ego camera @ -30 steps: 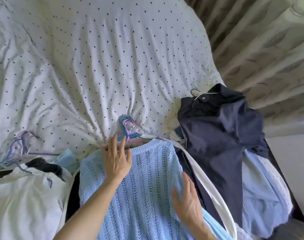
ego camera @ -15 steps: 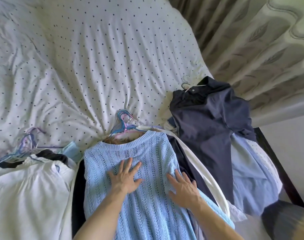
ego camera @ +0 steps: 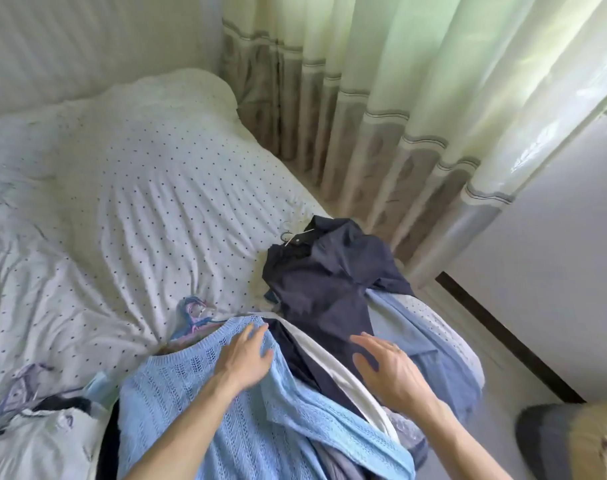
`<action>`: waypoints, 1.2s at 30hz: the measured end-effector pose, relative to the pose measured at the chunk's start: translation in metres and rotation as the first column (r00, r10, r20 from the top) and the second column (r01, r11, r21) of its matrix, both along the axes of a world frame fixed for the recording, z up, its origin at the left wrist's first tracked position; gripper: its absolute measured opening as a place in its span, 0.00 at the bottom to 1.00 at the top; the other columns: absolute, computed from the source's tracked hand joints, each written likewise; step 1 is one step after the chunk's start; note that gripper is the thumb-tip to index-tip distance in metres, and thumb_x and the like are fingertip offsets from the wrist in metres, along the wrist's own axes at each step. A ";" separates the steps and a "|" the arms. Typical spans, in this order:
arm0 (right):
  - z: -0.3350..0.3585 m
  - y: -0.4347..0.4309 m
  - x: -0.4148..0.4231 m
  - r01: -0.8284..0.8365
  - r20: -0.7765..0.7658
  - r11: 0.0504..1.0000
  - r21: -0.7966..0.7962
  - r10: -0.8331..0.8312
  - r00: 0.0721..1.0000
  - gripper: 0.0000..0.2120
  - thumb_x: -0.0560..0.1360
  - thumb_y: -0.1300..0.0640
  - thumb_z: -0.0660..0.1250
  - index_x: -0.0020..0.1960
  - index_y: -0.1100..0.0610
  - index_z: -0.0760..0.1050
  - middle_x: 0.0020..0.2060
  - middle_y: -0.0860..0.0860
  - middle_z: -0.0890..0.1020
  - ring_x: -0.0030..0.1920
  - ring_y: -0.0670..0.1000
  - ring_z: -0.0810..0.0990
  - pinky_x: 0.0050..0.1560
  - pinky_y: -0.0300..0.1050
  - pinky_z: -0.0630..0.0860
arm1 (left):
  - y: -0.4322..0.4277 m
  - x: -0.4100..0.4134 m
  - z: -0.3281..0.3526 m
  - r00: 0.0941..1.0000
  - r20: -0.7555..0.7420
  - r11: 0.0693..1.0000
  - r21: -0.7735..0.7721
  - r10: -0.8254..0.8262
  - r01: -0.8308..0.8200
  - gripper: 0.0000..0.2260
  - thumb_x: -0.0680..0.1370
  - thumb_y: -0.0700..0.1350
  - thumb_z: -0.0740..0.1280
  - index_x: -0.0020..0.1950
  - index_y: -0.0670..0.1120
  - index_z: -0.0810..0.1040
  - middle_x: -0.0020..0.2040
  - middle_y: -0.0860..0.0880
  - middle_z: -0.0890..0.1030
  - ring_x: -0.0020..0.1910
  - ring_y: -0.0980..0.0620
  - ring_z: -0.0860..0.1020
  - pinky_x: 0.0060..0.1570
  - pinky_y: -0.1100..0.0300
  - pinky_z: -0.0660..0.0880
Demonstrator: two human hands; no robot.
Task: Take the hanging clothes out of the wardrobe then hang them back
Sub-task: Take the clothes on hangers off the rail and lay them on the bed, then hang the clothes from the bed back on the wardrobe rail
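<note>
Left hand lies flat on the shoulder of the light blue knit sweater, fingers fairly straight and gripping nothing. The right hand hovers open, fingers spread, just above the navy shirt.

The sweater tops a pile of clothes at the near edge of the bed, with a cluster of blue and pink hanger hooks poking out at its neckline. It looks light, soft and stretchy, and its open weave would likely snag or sag if pulled by the cloth, so the hook is the better place to take hold.

The navy shirt lies just beside it, hook showing at the collar. Beyond spread the dotted duvet and the curtain.
</note>
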State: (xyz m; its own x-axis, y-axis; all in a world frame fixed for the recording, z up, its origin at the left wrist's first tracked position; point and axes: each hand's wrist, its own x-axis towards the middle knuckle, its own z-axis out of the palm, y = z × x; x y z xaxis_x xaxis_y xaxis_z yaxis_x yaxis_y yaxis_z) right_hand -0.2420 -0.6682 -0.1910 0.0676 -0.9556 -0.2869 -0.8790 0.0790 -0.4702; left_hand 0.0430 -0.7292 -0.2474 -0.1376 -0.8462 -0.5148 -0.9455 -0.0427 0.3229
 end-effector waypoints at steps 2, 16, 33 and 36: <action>0.016 0.006 -0.032 0.029 -0.002 0.997 -0.076 -0.030 1.000 0.19 0.81 0.46 0.59 0.72 0.44 0.70 0.72 0.44 0.72 0.74 0.46 0.66 0.69 0.41 0.66 | -0.006 -0.030 0.024 0.999 -0.044 0.997 -0.079 -0.013 0.009 0.27 0.82 0.54 0.60 0.80 0.51 0.58 0.80 0.48 0.57 0.76 0.46 0.62 0.72 0.50 0.64; 0.032 -0.037 -0.138 0.036 -0.034 0.982 -0.183 -0.043 0.999 0.20 0.81 0.45 0.59 0.73 0.44 0.69 0.75 0.48 0.68 0.77 0.52 0.61 0.74 0.47 0.62 | -0.060 -0.125 0.031 0.995 -0.039 0.993 -0.071 0.091 -0.093 0.29 0.81 0.55 0.59 0.80 0.51 0.57 0.81 0.49 0.54 0.77 0.47 0.60 0.73 0.50 0.62; -0.167 -0.240 -0.074 -0.144 -0.325 0.946 0.291 0.239 0.915 0.31 0.68 0.34 0.57 0.69 0.43 0.73 0.70 0.55 0.75 0.66 0.61 0.77 0.51 0.61 0.80 | -0.288 -0.064 -0.131 0.841 -0.072 0.835 0.192 0.536 -0.516 0.31 0.81 0.57 0.60 0.80 0.46 0.55 0.77 0.41 0.63 0.74 0.39 0.65 0.72 0.44 0.65; -0.203 -0.232 -0.069 -0.152 -0.354 0.915 0.373 0.292 0.888 0.37 0.62 0.33 0.64 0.69 0.44 0.73 0.70 0.54 0.75 0.65 0.61 0.78 0.47 0.66 0.80 | -0.306 -0.064 -0.154 0.792 -0.086 0.775 0.291 0.605 -0.561 0.33 0.83 0.55 0.59 0.81 0.43 0.49 0.79 0.41 0.59 0.77 0.40 0.61 0.74 0.48 0.60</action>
State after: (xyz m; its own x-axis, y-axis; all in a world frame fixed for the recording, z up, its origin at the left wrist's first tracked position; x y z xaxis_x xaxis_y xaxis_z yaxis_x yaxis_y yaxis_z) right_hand -0.3106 -0.9002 -0.3936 0.0815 -0.7754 -0.6262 -0.9966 -0.0542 -0.0626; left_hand -0.0209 -1.0352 -0.4016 0.2407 -0.6454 -0.7249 -0.6464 -0.6638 0.3763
